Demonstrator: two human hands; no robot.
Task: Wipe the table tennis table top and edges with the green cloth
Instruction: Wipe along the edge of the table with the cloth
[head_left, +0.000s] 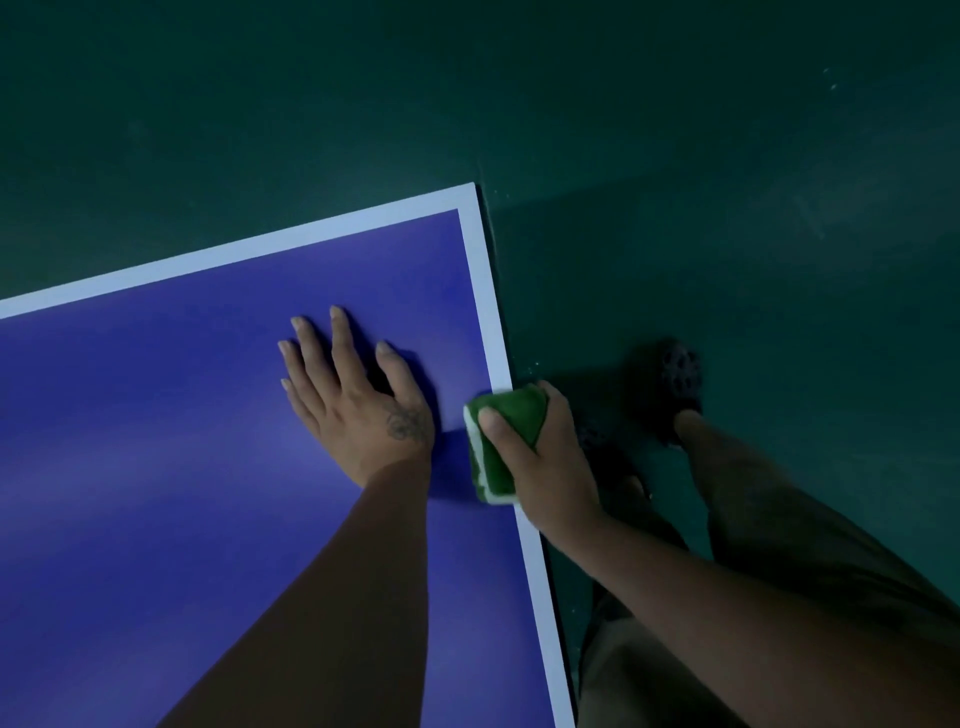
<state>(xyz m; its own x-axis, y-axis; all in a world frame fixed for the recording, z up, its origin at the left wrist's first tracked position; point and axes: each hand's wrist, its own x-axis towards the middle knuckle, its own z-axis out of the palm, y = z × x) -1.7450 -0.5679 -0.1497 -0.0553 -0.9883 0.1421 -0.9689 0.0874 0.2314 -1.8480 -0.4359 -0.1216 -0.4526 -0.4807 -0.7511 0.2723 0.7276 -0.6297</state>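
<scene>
Edge work: your right hand (540, 457) grips the folded green cloth (501, 441) over the table (156, 467) rim; left hand (358, 395) lies flat, empty; keep even pressure along the white border (485, 291)

Readable text: none anywhere in view.
Table top (156, 467): plain blue, white border line only, no brand or number.
Green cloth (501, 447): no label or print legible.
Left hand (358, 400): small dark tattoo on the back, a figure rather than lettering, too blurred to make out.
Floor (675, 156): plain dark green, no markings or signs.
Shoe (680, 371): dark, perforated, no logo legible.
</scene>
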